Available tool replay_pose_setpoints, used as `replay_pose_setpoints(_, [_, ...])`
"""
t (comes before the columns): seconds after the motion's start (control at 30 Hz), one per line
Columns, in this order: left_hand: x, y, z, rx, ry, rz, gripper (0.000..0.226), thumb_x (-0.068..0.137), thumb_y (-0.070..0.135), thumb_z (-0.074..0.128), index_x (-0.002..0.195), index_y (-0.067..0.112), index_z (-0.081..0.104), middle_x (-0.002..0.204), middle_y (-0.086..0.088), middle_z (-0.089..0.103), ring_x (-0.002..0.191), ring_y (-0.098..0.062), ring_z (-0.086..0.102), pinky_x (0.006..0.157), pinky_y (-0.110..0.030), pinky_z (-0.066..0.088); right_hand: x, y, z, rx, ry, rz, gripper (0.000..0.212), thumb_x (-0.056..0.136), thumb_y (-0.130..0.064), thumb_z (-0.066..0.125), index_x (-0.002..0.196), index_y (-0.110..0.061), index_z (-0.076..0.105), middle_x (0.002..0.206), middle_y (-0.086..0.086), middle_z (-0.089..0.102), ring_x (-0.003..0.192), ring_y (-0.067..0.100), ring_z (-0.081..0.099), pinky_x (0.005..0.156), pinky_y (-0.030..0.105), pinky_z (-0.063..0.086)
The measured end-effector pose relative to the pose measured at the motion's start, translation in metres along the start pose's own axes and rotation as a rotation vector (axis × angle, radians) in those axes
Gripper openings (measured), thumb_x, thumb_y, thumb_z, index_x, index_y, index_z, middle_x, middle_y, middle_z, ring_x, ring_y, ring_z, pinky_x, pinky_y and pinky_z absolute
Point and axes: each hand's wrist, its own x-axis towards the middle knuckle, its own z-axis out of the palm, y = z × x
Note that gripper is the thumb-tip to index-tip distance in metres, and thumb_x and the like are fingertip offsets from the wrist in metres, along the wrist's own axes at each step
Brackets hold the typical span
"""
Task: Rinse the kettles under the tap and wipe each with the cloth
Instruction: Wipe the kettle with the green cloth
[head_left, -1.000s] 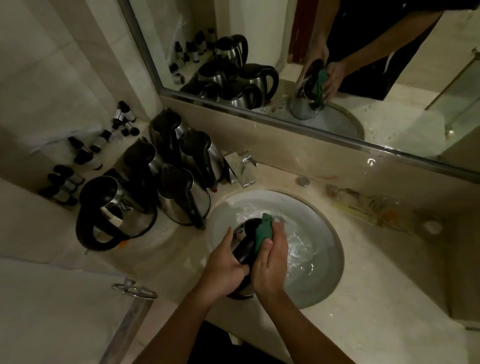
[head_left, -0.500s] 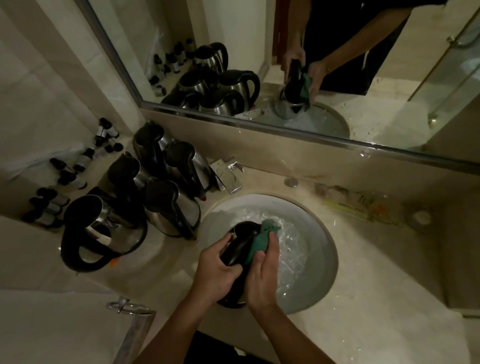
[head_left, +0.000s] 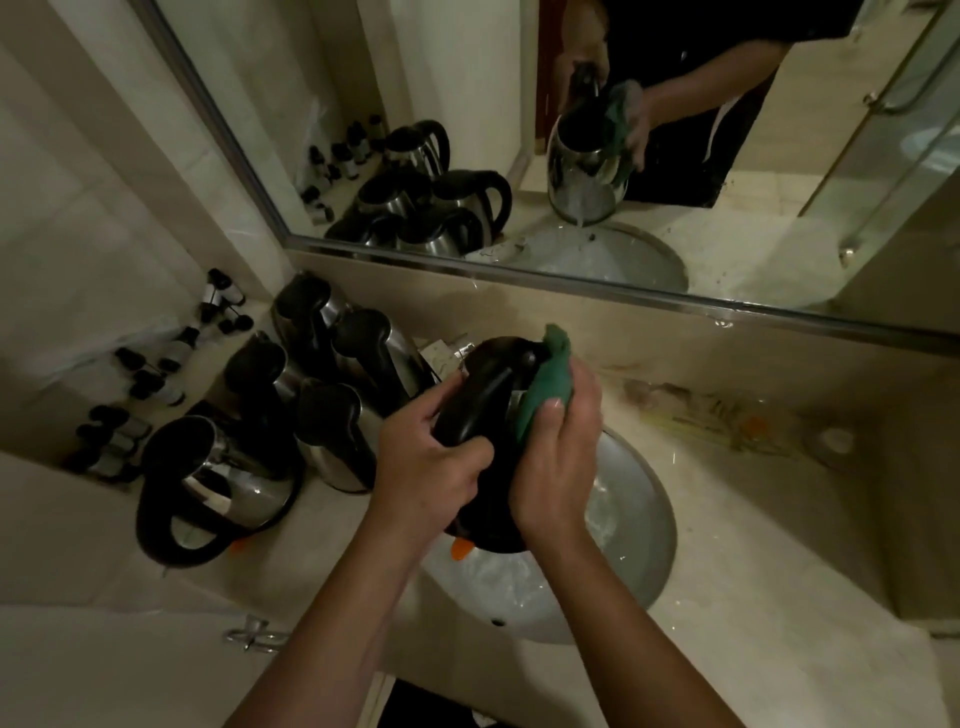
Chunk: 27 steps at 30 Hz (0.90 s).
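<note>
A steel kettle (head_left: 498, 374) with a black handle and lid is held up above the round sink (head_left: 644, 525). My left hand (head_left: 431, 462) grips its black handle. My right hand (head_left: 558, 457) presses a green cloth (head_left: 545, 384) against the kettle's right side, thumb on the cloth. In the mirror (head_left: 467, 130) water pours from the tilted kettle into the basin. The tap is mostly hidden behind the kettle.
Several other steel kettles (head_left: 332, 395) stand crowded on the counter left of the sink, one (head_left: 218, 483) lying nearest with its handle forward. Small dark-capped bottles (head_left: 156, 374) lie along the left wall. Wrapped items (head_left: 727, 415) sit right of the sink. A metal handle (head_left: 254, 634) juts out at the lower left.
Both hands have lifted the kettle up out of the basin and tilted it. The green cloth stays pressed on its side. The camera has moved closer.
</note>
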Motion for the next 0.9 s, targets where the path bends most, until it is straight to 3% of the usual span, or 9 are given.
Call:
replay_pose_setpoints(0.07, [-0.002,0.009,0.006,-0.014,-0.001,0.028,0.064,0.076,-0.020,0.055,0.107,0.032,0.076,0.055,-0.009,0.048,0.040,-0.019,0.041,0.040,-0.024,0.033,0.011,-0.024,0.004,0.048,0.061,0.161,0.049,0.104,-0.046,0.026,0.149,-0.037,0.045,0.147,0.001,0.055,0.141,0.029,0.048,0.113,0.061,0.041])
replay_pose_setpoints(0.2, [-0.005,0.021,0.008,-0.198,0.034,0.022,0.057,0.081,-0.026,0.047,0.120,0.008,0.070,0.058,-0.001,0.058,0.041,-0.008,0.052,0.039,-0.017,0.039,-0.019,-0.007,-0.009,-0.363,-0.134,-0.549,0.057,0.113,-0.041,0.021,0.167,-0.023,0.018,0.176,0.007,0.011,0.162,0.039,0.011,0.130,0.059,0.013])
replay_pose_setpoints(0.27, [-0.006,0.026,0.006,-0.203,0.008,0.028,0.052,0.083,-0.026,0.047,0.121,0.002,0.067,0.058,-0.001,0.057,0.040,-0.005,0.052,0.039,-0.015,0.040,-0.027,0.026,-0.018,-0.419,-0.184,-0.721,0.059,0.113,-0.041,0.021,0.169,-0.026,0.008,0.177,0.003,0.001,0.161,0.043,0.008,0.129,0.062,0.013])
replay_pose_setpoints(0.43, [-0.005,0.033,0.000,-0.159,0.004,0.033,0.046,0.082,-0.023,0.050,0.111,0.007,0.070,0.054,-0.007,0.040,0.035,-0.011,0.036,0.039,-0.020,0.030,-0.013,0.011,-0.023,-0.114,-0.116,-0.372,0.059,0.111,-0.045,0.024,0.167,-0.036,0.010,0.173,0.009,0.022,0.159,0.036,0.024,0.123,0.066,0.027])
replay_pose_setpoints(0.5, [-0.005,0.034,0.001,-0.141,0.012,0.040,0.047,0.082,-0.022,0.051,0.108,0.011,0.071,0.054,-0.007,0.040,0.038,-0.013,0.036,0.040,-0.021,0.030,0.006,-0.018,-0.012,0.035,-0.075,-0.084,0.054,0.106,-0.049,0.024,0.161,-0.046,0.023,0.164,0.002,0.040,0.151,0.027,0.040,0.117,0.060,0.038])
replay_pose_setpoints(0.57, [-0.006,0.035,0.006,-0.113,0.022,0.059,0.050,0.081,-0.022,0.053,0.107,0.015,0.073,0.055,-0.006,0.044,0.039,-0.016,0.039,0.041,-0.023,0.032,0.020,-0.039,-0.003,0.060,-0.032,0.072,0.055,0.103,-0.047,0.025,0.156,-0.039,0.036,0.154,-0.003,0.050,0.142,0.021,0.048,0.113,0.056,0.044])
replay_pose_setpoints(0.7, [-0.010,0.033,0.009,-0.175,0.059,0.054,0.054,0.081,-0.028,0.044,0.115,0.005,0.071,0.051,0.005,0.054,0.037,-0.004,0.046,0.037,-0.016,0.037,-0.005,-0.034,-0.003,-0.305,-0.169,-0.439,0.056,0.110,-0.038,0.027,0.163,-0.021,0.028,0.173,0.010,0.024,0.162,0.034,0.017,0.129,0.059,0.018])
replay_pose_setpoints(0.77, [-0.014,0.035,0.006,-0.185,0.048,0.058,0.053,0.082,-0.029,0.043,0.115,0.002,0.070,0.053,0.006,0.056,0.037,-0.004,0.049,0.038,-0.013,0.038,-0.018,-0.004,-0.011,-0.353,-0.240,-0.611,0.058,0.112,-0.041,0.024,0.166,-0.023,0.019,0.175,0.008,0.013,0.161,0.041,0.014,0.127,0.065,0.018])
replay_pose_setpoints(0.9, [-0.014,0.031,0.001,-0.200,0.072,0.022,0.053,0.082,-0.027,0.047,0.108,0.010,0.073,0.051,-0.002,0.043,0.036,-0.008,0.036,0.037,-0.017,0.031,-0.026,0.014,-0.021,-0.181,-0.176,-0.458,0.059,0.113,-0.042,0.024,0.168,-0.025,0.013,0.177,0.003,0.009,0.161,0.039,0.017,0.122,0.070,0.025])
